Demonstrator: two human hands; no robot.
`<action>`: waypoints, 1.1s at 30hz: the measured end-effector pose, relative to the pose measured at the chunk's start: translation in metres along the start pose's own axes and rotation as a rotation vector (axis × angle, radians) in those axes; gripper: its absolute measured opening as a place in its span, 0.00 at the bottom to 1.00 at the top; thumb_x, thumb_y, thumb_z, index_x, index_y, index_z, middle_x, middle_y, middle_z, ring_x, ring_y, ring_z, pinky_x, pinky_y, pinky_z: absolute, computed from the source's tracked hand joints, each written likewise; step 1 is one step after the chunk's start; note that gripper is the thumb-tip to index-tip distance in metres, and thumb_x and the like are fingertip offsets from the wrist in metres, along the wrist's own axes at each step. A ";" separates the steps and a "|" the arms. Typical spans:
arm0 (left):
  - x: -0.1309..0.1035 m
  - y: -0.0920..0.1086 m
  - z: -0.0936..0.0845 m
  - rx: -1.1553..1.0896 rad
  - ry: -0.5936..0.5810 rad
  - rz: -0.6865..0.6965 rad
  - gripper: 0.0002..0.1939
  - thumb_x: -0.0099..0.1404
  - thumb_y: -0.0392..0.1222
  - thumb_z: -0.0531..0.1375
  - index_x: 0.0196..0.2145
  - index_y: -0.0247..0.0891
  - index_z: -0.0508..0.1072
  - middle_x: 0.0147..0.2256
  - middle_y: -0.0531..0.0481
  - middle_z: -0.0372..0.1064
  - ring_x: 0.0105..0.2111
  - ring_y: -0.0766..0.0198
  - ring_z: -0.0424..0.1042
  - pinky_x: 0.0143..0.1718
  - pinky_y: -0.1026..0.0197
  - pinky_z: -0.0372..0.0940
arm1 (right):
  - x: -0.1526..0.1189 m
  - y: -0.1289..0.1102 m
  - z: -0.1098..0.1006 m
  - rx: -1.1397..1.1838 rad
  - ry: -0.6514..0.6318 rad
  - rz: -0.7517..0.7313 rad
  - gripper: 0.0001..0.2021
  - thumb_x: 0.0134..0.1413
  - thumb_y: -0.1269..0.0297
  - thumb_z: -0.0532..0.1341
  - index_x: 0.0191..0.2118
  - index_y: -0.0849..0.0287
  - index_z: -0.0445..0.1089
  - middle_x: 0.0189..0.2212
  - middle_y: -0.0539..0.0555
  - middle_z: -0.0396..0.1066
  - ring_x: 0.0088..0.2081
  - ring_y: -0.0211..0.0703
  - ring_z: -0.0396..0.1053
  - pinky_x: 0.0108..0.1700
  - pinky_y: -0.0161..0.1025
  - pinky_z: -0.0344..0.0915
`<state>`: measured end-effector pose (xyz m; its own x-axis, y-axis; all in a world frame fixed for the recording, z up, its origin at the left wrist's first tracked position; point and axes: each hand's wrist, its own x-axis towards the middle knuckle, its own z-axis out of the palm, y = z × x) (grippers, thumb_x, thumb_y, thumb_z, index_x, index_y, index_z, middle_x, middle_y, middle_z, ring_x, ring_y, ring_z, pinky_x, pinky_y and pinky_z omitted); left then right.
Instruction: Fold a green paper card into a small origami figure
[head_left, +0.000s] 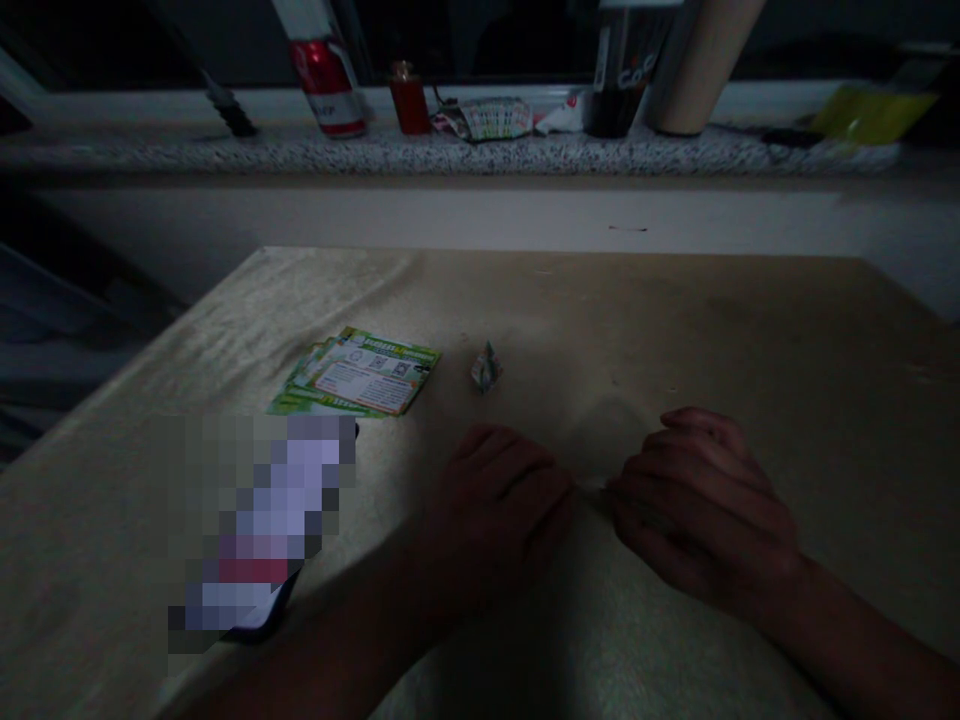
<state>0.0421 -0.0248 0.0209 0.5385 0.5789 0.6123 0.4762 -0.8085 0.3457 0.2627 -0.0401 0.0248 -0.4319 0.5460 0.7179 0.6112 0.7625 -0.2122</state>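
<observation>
Over the middle of the tabletop, my left hand (510, 490) is closed, its fingertips pointing right. Facing it, my right hand (697, 500) has its fingers curled together. A small pale piece (590, 483) that looks like paper shows in the narrow gap, with the fingertips of both hands pinching it; most of it is hidden. Beyond my left hand stands a small folded paper shape (487, 370) with a pointed top. Left of that lies a fanned pile of green and white printed leaflets (367, 370).
A phone (277, 520), blurred out, lies left of my left forearm on the table (750, 330). On the speckled windowsill (525, 157) behind stand a red and white can (328, 85), a red bottle (409, 100), a crumpled wrapper (495, 118) and a dark cup (619, 85).
</observation>
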 end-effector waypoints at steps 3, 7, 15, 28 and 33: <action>0.000 0.003 0.002 0.006 -0.038 0.045 0.03 0.66 0.31 0.62 0.33 0.34 0.74 0.30 0.50 0.73 0.30 0.64 0.67 0.37 0.56 0.61 | 0.002 -0.001 0.004 -0.001 0.022 0.011 0.08 0.49 0.75 0.71 0.32 0.61 0.72 0.26 0.53 0.76 0.30 0.44 0.72 0.44 0.53 0.68; 0.001 0.005 0.002 0.019 0.000 0.091 0.05 0.65 0.29 0.62 0.30 0.34 0.73 0.27 0.50 0.72 0.28 0.64 0.66 0.34 0.57 0.60 | 0.003 -0.001 0.005 -0.030 0.048 0.015 0.08 0.47 0.75 0.71 0.30 0.61 0.71 0.24 0.53 0.75 0.27 0.44 0.72 0.42 0.52 0.68; -0.006 0.003 0.002 -0.027 0.049 0.059 0.05 0.63 0.29 0.64 0.35 0.35 0.72 0.29 0.51 0.73 0.29 0.65 0.68 0.36 0.57 0.62 | 0.001 0.024 -0.009 -0.176 0.035 0.054 0.09 0.48 0.75 0.71 0.30 0.57 0.71 0.23 0.51 0.75 0.26 0.45 0.72 0.39 0.49 0.67; -0.002 -0.001 0.003 -0.407 0.027 -0.435 0.03 0.61 0.35 0.63 0.29 0.36 0.76 0.26 0.51 0.73 0.26 0.66 0.72 0.29 0.63 0.66 | -0.007 0.019 -0.001 0.468 -0.068 0.421 0.06 0.58 0.71 0.64 0.41 0.56 0.74 0.33 0.53 0.75 0.35 0.45 0.74 0.37 0.44 0.71; -0.007 0.001 0.012 -0.872 -0.091 -0.736 0.06 0.63 0.41 0.65 0.32 0.36 0.77 0.26 0.52 0.74 0.24 0.68 0.71 0.24 0.67 0.65 | -0.015 0.013 0.006 0.780 -0.170 0.721 0.05 0.61 0.64 0.65 0.33 0.58 0.74 0.27 0.49 0.70 0.27 0.37 0.69 0.27 0.33 0.67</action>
<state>0.0470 -0.0282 0.0077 0.3939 0.9190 0.0155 0.0716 -0.0475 0.9963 0.2732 -0.0360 0.0079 -0.2620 0.9508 0.1655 0.1931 0.2197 -0.9563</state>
